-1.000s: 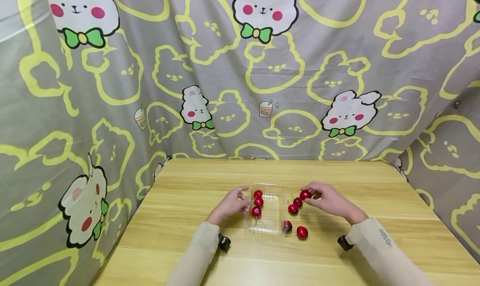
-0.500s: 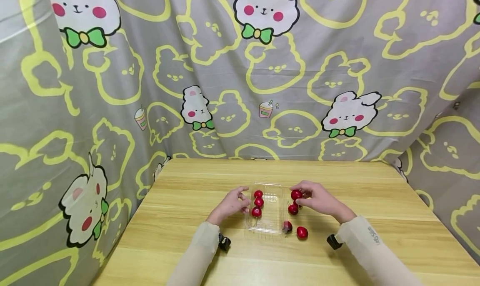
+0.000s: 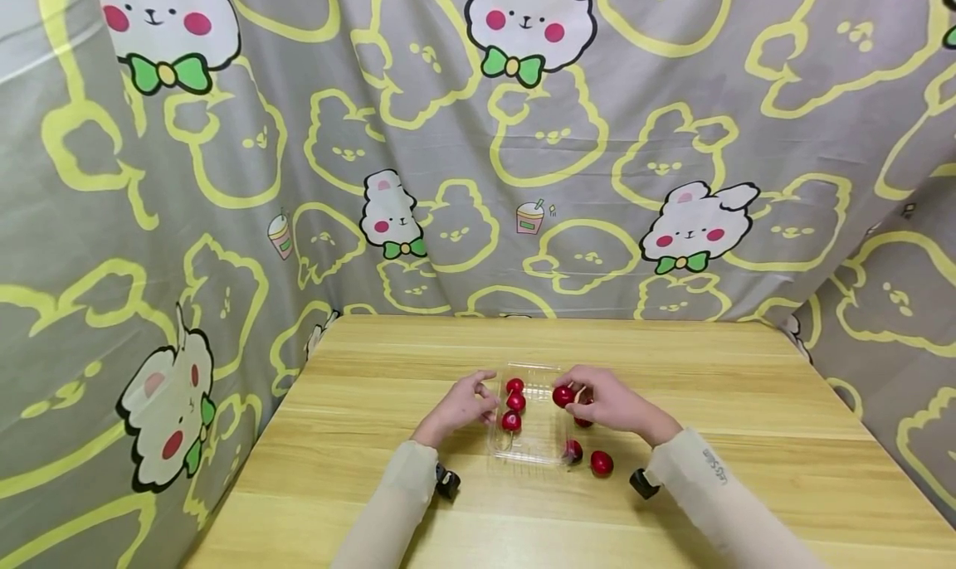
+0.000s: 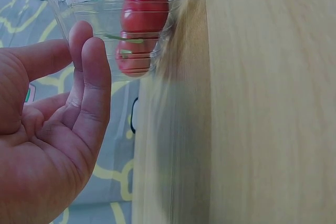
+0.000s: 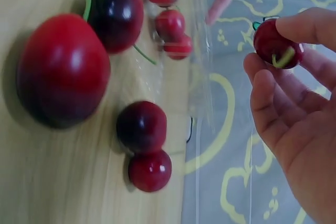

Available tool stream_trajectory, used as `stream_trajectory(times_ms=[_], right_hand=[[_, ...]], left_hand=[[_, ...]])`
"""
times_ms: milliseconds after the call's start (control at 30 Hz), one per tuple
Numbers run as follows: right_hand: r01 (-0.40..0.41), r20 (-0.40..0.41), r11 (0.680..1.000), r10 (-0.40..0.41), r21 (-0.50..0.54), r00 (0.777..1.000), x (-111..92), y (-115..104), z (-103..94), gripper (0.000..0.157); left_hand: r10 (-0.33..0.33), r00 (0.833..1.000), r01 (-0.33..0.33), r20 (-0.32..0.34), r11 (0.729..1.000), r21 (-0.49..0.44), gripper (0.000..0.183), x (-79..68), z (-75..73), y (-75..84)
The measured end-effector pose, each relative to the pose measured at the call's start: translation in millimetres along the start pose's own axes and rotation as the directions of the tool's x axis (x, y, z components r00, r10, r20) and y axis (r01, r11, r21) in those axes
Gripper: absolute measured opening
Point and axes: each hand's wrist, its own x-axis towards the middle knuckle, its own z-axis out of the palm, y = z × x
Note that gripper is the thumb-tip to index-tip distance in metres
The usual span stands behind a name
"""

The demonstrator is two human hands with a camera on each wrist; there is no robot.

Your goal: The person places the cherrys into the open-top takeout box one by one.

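Note:
My right hand (image 3: pixel 608 403) pinches a dark red cherry (image 5: pixel 264 39) between thumb and fingertips, stem showing. In the head view this held cherry (image 3: pixel 563 396) overlaps the right rim of a clear plastic container (image 3: pixel 541 428). Three cherries (image 3: pixel 515 401) sit in a line along the container's left side. My left hand (image 3: pixel 461 405) is beside the left wall, its loosely bent fingers (image 4: pixel 96 72) right at the plastic and holding nothing. Below the right hand, a pair of cherries (image 5: pixel 142 128) lies on the table, partly hidden in the head view.
Near the container's front right corner lie two more cherries, a darker cherry (image 3: pixel 573 451) right by the wall and a larger red cherry (image 3: pixel 601 464) to its right. The wooden table (image 3: pixel 373 353) ends at a grey patterned curtain (image 3: pixel 448 138) behind and at both sides.
My right hand has carried the cherry leftward from the right-hand group to the container's right edge. The left hand and container have stayed in place.

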Motion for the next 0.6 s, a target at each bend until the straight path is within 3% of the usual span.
stream_trajectory(times_ms=[200, 600], right_hand=[[0.06, 0.056, 0.995, -0.056, -0.082, 0.997, 8.1, -2.8, 14.3, 0.037], [0.174, 0.151, 0.954, -0.14, -0.245, 0.978, 16.7, -12.9, 41.4, 0.028]], left_hand=[[0.006, 1.0, -0.006, 0.009, 1.0, -0.01, 0.059, 2.8, -1.7, -5.1], [0.004, 1.0, -0.004, 0.013, 1.0, -0.014, 0.058, 2.1, -3.1, -5.4]])
